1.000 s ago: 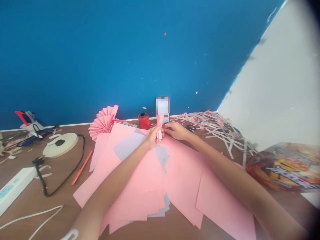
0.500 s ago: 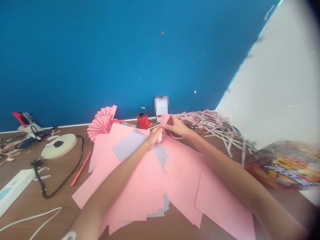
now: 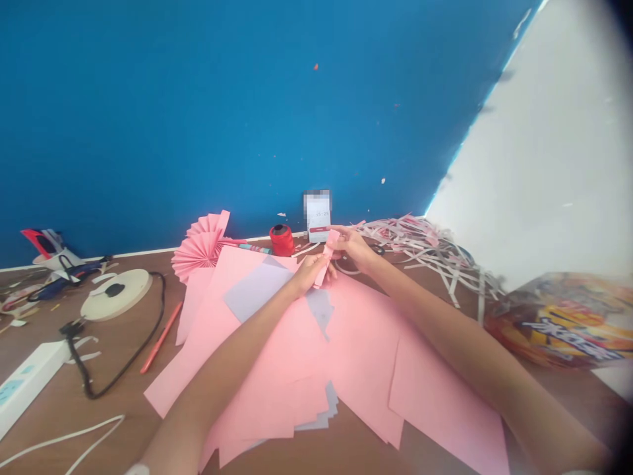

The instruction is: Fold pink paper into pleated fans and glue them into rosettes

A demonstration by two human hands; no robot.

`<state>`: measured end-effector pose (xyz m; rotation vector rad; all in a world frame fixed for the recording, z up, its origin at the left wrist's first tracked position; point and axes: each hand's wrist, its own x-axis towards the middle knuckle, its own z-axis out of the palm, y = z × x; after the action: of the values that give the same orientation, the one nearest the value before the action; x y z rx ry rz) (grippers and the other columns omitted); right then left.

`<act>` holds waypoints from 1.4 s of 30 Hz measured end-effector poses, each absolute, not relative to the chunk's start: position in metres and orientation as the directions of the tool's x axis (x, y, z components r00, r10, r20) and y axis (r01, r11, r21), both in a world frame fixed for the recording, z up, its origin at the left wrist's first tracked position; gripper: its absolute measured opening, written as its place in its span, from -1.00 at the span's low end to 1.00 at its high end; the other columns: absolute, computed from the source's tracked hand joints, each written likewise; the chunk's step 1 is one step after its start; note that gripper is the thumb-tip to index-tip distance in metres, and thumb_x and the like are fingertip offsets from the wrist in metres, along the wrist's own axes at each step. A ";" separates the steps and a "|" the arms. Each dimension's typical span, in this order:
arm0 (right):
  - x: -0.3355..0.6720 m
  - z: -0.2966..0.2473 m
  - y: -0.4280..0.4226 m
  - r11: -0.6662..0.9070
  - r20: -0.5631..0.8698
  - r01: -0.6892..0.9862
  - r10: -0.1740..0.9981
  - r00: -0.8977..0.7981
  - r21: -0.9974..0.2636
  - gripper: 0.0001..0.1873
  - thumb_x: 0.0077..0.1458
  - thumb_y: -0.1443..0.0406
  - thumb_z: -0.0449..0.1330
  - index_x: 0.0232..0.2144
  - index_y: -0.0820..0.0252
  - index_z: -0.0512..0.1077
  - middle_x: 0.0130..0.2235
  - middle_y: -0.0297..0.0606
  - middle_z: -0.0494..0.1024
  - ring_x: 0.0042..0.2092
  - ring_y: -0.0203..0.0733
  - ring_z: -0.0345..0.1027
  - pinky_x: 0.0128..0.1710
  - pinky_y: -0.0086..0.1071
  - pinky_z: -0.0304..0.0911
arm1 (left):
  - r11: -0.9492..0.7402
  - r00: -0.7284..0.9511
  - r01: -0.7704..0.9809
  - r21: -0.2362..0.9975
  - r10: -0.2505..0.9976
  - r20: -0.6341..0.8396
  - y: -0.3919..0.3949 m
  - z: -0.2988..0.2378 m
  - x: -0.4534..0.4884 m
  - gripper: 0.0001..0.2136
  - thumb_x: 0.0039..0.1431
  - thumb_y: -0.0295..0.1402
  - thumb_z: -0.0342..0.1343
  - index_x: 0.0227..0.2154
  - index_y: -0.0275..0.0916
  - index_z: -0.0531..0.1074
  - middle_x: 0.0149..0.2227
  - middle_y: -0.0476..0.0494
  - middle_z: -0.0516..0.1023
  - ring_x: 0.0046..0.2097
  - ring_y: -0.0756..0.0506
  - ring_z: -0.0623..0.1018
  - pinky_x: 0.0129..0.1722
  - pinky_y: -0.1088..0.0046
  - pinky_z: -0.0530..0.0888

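Now the folded pink paper strip [image 3: 324,258] leans sideways, no longer upright, gripped between the left hand [image 3: 309,274] and right hand [image 3: 352,249].

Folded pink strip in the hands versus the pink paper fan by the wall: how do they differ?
The paper strip is narrow and bunched, while the pleated paper fan spreads wide and round. The strip is held between the left hand and right hand; the fan stands untouched by the blue wall. Both are pink paper.
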<state>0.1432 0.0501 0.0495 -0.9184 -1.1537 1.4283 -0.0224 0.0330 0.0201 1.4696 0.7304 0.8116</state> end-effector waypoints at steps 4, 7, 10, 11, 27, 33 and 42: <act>0.140 0.047 0.050 0.037 0.057 -0.243 0.995 -0.079 -0.969 -0.33 -0.15 0.20 0.33 0.04 0.17 0.26 -0.49 -0.41 0.45 -0.54 -0.33 0.23 -0.57 -0.43 0.15 | -0.048 0.574 -0.033 0.998 0.817 0.058 0.035 0.019 -0.022 -0.52 0.21 -0.02 -0.02 -0.15 -0.41 0.45 -0.47 -0.22 0.58 -0.55 0.01 0.46 -0.53 0.51 0.36; 0.136 0.048 0.046 0.098 0.103 -0.219 0.995 -0.010 -0.971 -0.25 -0.15 0.16 0.32 0.10 0.10 0.19 -0.41 -0.37 0.51 -0.48 -0.30 0.27 -0.54 -0.42 0.19 | -0.052 0.565 -0.050 0.997 0.822 0.071 0.035 0.019 -0.023 -0.52 0.21 -0.01 -0.01 -0.14 -0.40 0.46 -0.46 -0.25 0.59 -0.53 0.01 0.47 -0.50 0.52 0.37; 0.133 0.045 0.044 0.120 0.119 -0.188 0.993 0.018 -0.975 -0.26 -0.11 0.06 0.27 0.11 0.09 0.18 -0.39 -0.33 0.52 -0.48 -0.29 0.27 -0.51 -0.40 0.21 | -0.041 0.566 -0.040 0.998 0.822 0.056 0.034 0.020 -0.023 -0.53 0.19 0.00 0.01 -0.22 -0.41 0.48 -0.45 -0.28 0.59 -0.51 0.00 0.47 -0.49 0.52 0.37; 0.133 0.043 0.044 0.118 0.115 -0.178 0.993 0.026 -0.977 -0.27 -0.09 0.03 0.26 0.11 0.10 0.19 -0.41 -0.34 0.51 -0.49 -0.29 0.26 -0.51 -0.39 0.21 | -0.026 0.572 -0.033 0.999 0.819 0.040 0.033 0.020 -0.022 -0.53 0.18 -0.01 0.02 -0.22 -0.41 0.48 -0.45 -0.28 0.59 -0.51 0.00 0.48 -0.48 0.51 0.38; 0.143 0.034 0.051 0.142 0.229 0.392 0.956 0.184 -0.909 -0.70 0.16 0.07 0.05 -0.23 0.17 0.32 -0.41 -0.27 0.48 -0.36 -0.18 0.34 -0.25 -0.29 0.22 | -0.075 0.227 -0.117 0.990 0.969 0.100 0.044 0.004 -0.021 -0.71 0.06 -0.29 0.20 -0.15 -0.28 0.44 -0.28 -0.12 0.56 -0.32 0.02 0.51 -0.32 0.55 0.40; 0.144 0.048 0.047 0.303 0.197 0.495 0.947 -0.255 -0.814 -0.51 0.22 -0.01 -0.08 -0.56 0.19 0.28 -0.59 -0.34 0.36 -0.48 -0.26 0.24 -0.39 -0.38 0.12 | -0.096 0.066 -0.181 0.979 0.992 0.110 0.050 0.000 -0.022 -0.78 0.02 -0.29 0.23 -0.29 -0.28 0.43 -0.38 -0.09 0.56 -0.37 0.03 0.51 -0.35 0.54 0.40; 0.160 0.053 0.053 0.399 0.105 0.499 0.849 -0.517 -0.769 -0.50 0.08 -0.08 0.10 -0.54 0.24 0.42 -0.60 -0.35 0.41 -0.53 -0.31 0.20 -0.49 -0.43 0.04 | -0.100 0.066 -0.118 0.988 0.992 0.108 0.046 0.001 -0.022 -0.76 0.01 -0.20 0.25 -0.37 -0.30 0.50 -0.44 -0.10 0.58 -0.41 -0.02 0.53 -0.36 0.47 0.43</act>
<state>0.1600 0.0527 0.0526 -1.1494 -2.1717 0.9506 -0.0217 0.0459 0.0010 1.2318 1.0208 1.2832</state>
